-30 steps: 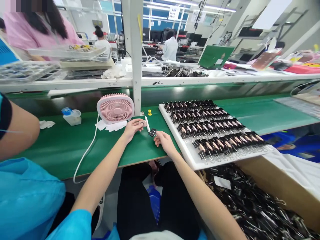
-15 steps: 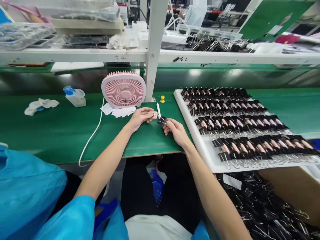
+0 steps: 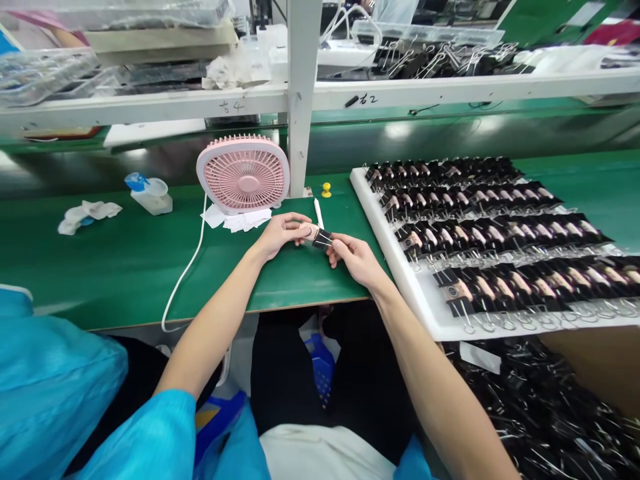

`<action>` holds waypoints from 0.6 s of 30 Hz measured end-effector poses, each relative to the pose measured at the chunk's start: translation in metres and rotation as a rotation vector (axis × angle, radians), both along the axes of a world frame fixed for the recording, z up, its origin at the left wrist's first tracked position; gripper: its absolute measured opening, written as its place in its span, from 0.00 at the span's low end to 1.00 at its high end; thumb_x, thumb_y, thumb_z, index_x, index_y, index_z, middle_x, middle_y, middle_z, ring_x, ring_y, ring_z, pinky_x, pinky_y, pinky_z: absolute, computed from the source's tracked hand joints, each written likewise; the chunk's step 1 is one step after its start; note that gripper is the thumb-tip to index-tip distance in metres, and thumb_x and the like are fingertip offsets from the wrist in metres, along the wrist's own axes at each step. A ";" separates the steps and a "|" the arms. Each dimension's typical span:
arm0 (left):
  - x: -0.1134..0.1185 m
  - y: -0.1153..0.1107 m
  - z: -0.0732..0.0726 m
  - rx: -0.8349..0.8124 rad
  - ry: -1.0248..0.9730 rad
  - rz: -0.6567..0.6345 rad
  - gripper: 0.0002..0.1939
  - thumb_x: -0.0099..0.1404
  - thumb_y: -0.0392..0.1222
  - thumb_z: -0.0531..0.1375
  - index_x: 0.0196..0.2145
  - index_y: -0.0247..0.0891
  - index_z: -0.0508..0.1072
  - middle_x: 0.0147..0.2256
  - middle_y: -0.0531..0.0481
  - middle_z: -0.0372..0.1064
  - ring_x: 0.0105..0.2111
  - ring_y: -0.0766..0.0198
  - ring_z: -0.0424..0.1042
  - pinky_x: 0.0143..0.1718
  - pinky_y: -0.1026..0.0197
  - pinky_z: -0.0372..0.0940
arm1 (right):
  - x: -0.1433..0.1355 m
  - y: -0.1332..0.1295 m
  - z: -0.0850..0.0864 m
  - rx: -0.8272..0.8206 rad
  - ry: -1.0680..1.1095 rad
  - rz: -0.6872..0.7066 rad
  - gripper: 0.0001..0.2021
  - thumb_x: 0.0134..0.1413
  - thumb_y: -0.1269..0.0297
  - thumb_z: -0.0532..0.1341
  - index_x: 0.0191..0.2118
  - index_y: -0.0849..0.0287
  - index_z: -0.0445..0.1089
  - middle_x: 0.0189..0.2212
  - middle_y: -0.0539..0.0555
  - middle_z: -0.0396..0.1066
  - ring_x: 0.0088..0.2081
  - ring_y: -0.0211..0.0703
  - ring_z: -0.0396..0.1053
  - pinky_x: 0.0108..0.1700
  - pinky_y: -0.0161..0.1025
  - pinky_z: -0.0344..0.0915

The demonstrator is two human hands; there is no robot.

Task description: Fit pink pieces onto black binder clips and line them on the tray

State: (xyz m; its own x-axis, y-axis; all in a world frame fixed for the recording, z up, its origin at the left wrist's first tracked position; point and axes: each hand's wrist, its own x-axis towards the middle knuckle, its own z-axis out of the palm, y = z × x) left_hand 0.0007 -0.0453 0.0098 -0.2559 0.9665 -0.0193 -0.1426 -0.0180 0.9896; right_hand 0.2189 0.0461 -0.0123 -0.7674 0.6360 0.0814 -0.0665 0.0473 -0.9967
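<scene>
My left hand (image 3: 280, 235) pinches a small pink rectangular part (image 3: 309, 231) with a dark ring-like mark on its face. My right hand (image 3: 354, 257) grips a black binder clip (image 3: 321, 239) by its wire handles. The clip's black jaw meets the right end of the pink part; whether it is clamped around it I cannot tell. Both hands are above the green table (image 3: 295, 280). Just behind them lies a white pen-like stick (image 3: 319, 212). To the right, a white foam tray (image 3: 395, 267) carries rows of similar pink parts held in black binder clips.
A pink fan (image 3: 245, 177) stands behind my left hand on white paper, its cable running to the table's front edge. A plastic bottle (image 3: 150, 195) and crumpled tissue (image 3: 90, 215) lie left. A heap of binder clips (image 3: 545, 400) sits below the tray. A blue-sleeved person (image 3: 55, 387) is at left.
My right hand has brought the binder clip against the right end of the pink part; a gap separated them before. The view has shifted slightly.
</scene>
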 end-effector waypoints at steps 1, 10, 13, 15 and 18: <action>0.000 -0.001 0.000 -0.008 0.011 -0.005 0.26 0.52 0.48 0.79 0.44 0.31 0.80 0.29 0.43 0.78 0.24 0.64 0.72 0.28 0.61 0.66 | 0.000 0.000 -0.001 0.010 -0.005 0.000 0.33 0.60 0.36 0.67 0.53 0.64 0.75 0.31 0.53 0.73 0.27 0.40 0.70 0.31 0.38 0.70; 0.003 -0.003 -0.002 -0.030 0.062 -0.001 0.26 0.53 0.49 0.79 0.43 0.29 0.81 0.29 0.40 0.79 0.23 0.63 0.73 0.29 0.60 0.70 | 0.000 0.000 0.003 0.049 -0.026 0.015 0.28 0.63 0.41 0.66 0.50 0.64 0.77 0.29 0.53 0.73 0.26 0.39 0.70 0.30 0.37 0.69; 0.002 -0.002 0.001 -0.046 0.079 0.014 0.28 0.50 0.50 0.80 0.42 0.30 0.81 0.28 0.41 0.79 0.23 0.62 0.73 0.28 0.60 0.70 | -0.005 0.000 0.007 0.021 -0.027 0.003 0.24 0.62 0.44 0.66 0.48 0.62 0.77 0.29 0.51 0.73 0.26 0.39 0.69 0.30 0.37 0.69; 0.003 -0.002 0.005 -0.062 0.088 0.030 0.29 0.48 0.51 0.81 0.42 0.31 0.81 0.29 0.41 0.79 0.24 0.62 0.73 0.27 0.61 0.69 | -0.009 -0.005 0.011 0.004 -0.034 -0.026 0.18 0.64 0.49 0.65 0.47 0.59 0.77 0.30 0.50 0.74 0.26 0.38 0.69 0.30 0.37 0.68; 0.003 0.000 0.011 -0.073 0.089 0.068 0.32 0.45 0.50 0.81 0.44 0.33 0.81 0.33 0.42 0.81 0.26 0.63 0.75 0.27 0.64 0.68 | -0.007 -0.020 0.015 -0.041 -0.037 -0.113 0.14 0.66 0.54 0.63 0.51 0.54 0.76 0.32 0.47 0.76 0.29 0.38 0.71 0.34 0.37 0.71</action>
State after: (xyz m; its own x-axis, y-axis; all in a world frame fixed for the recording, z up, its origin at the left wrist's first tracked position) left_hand 0.0040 -0.0457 0.0206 -0.3248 0.9436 -0.0637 -0.0553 0.0483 0.9973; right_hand 0.2116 0.0260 0.0032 -0.6929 0.7205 0.0266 -0.0266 0.0113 -0.9996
